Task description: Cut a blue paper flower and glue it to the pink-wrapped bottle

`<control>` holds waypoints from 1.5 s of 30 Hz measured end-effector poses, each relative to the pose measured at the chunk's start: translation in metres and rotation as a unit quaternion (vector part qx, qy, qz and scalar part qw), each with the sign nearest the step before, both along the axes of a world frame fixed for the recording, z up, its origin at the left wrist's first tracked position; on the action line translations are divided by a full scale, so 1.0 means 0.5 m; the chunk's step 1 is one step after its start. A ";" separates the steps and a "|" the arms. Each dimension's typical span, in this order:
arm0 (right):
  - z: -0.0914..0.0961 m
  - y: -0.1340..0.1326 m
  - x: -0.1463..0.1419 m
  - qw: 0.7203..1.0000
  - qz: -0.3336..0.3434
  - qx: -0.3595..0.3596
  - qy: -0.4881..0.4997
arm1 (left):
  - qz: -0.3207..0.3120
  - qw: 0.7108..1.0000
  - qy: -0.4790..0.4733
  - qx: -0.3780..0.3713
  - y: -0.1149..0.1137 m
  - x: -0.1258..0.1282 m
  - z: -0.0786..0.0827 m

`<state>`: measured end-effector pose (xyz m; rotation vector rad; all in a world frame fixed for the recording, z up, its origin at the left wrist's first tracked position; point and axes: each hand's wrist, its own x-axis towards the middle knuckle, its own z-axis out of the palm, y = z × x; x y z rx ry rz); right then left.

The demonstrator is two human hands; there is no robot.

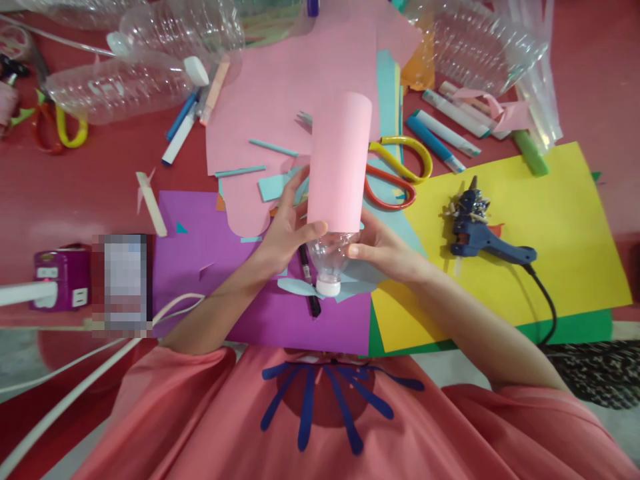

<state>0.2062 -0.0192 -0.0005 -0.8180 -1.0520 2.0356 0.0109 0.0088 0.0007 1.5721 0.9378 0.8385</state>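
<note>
Between my two hands is a clear plastic bottle (333, 250) wrapped in pink paper (343, 160), its white cap (329, 286) pointing toward me. My left hand (287, 230) grips the left side, thumb on the lower edge of the paper. My right hand (383, 250) closes on the right side near the bottle's bare shoulder. Light blue paper pieces (295, 287) lie close to the cap, and a black pen (314, 303) lies partly hidden beneath the bottle. Just right of the paper tube are scissors with yellow and red handles (425, 160), their blades mostly covered.
A blue glue gun (493, 247) rests on yellow paper (575, 213) at right, its cord running toward me. Clear bottles (125, 87) and markers (440, 143) lie farther back. At left are purple paper (200, 220), a phone (123, 280), a purple power adapter (60, 267) and white cables (100, 373).
</note>
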 end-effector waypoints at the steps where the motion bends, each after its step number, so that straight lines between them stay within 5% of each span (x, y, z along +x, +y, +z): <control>1: 0.001 0.000 0.001 1.000 0.007 -0.001 0.006 | -0.004 1.000 0.003 0.004 -0.001 0.000 0.000; 18: 0.018 -0.011 0.015 0.986 -0.038 0.000 -0.164 | -0.009 0.996 -0.029 0.082 0.007 -0.024 -0.052; 45: 0.031 -0.016 0.008 0.993 0.003 -0.002 -0.119 | 0.000 0.991 0.018 0.132 0.013 -0.019 -0.050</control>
